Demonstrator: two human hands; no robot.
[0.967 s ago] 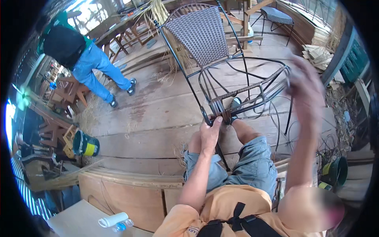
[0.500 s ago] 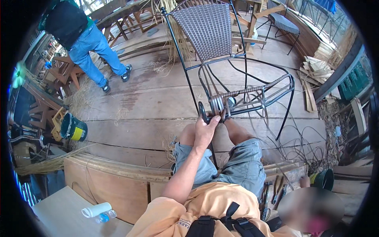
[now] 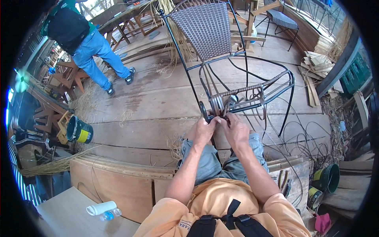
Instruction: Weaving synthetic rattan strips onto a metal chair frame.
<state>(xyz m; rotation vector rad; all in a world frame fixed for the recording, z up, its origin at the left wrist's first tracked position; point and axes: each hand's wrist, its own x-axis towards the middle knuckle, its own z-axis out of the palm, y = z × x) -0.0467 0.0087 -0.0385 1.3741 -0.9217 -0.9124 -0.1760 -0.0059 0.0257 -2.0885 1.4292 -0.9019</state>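
A metal-framed chair [image 3: 203, 35] with a woven grey-brown backrest stands in front of me, its seat frame [image 3: 272, 104] open and partly wrapped in brown weaving strands [image 3: 216, 103]. At the seat's near left corner, beside the black curled armrest end [image 3: 203, 110], my left hand [image 3: 204, 129] is closed with thumb and fingers pinched on the strands. Right next to it, my right hand [image 3: 237, 129] pinches at the same place, thumbs almost touching. The fingers partly hide what they grip. Loose strands [image 3: 263, 112] hang from the seat frame.
Coiled strands [image 3: 302, 138] lie on the wooden floor at right. Pliers [image 3: 282, 179] rest on the bench to my right, near dark buckets [image 3: 327, 177]. Another bucket [image 3: 80, 130] stands at left. A person in jeans [image 3: 92, 51] stands at far left; a second chair [image 3: 282, 19] is behind.
My right hand has come up from the tools at lower right to the seat frame and joined my left hand there. My left hand stays at the corner. The view has shifted slightly.
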